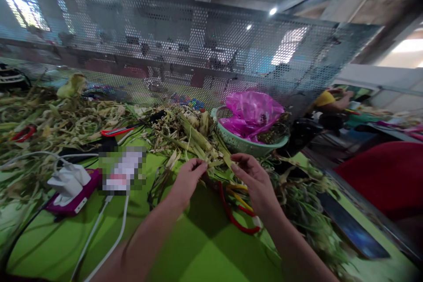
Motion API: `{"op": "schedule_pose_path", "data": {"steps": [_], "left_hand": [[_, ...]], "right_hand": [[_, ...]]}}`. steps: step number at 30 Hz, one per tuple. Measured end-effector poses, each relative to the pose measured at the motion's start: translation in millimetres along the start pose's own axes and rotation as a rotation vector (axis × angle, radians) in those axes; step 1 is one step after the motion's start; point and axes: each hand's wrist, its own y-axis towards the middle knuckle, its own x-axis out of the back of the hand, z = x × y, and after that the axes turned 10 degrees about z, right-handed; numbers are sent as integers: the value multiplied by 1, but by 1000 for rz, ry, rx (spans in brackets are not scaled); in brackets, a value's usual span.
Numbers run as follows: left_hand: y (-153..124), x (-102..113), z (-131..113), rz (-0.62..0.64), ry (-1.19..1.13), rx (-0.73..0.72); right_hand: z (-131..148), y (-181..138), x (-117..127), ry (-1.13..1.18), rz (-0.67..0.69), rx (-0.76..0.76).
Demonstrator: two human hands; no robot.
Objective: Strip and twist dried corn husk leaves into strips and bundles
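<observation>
My left hand (191,175) is closed in a pinch, thumb against fingers, on the left end of a thin pale yellow-green strip of dried leaf (216,164). At the strip's other side my right hand (253,175) has its thumb and fingers bent in around it. Both hands are above a bright green tabletop (201,246). Just beneath my right hand lies a tool with red looped handles (228,205) and some yellow parts; its working end is hidden. Behind the hands rises a heap of dried stalks and leaves (194,134).
A pale green basket (251,145) holds a pink plastic bag (254,114). To the left are a red cutter knife (117,132), a blurred-out phone (124,172) and a purple power strip (77,194) with cables. A dark phone (355,227) lies right. Perforated metal screen (165,44) behind.
</observation>
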Motion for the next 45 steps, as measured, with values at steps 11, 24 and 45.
{"op": "schedule_pose_path", "data": {"steps": [11,24,45], "left_hand": [[-5,-9,7,261,-37,98],[0,-6,12,203,6,32],[-4,-8,-1,171,-12,65]], "right_hand": [[-7,-7,-15,0,96,-87],[-3,-11,-16,-185,163,5],[-3,-8,-11,-229,55,79]]}}
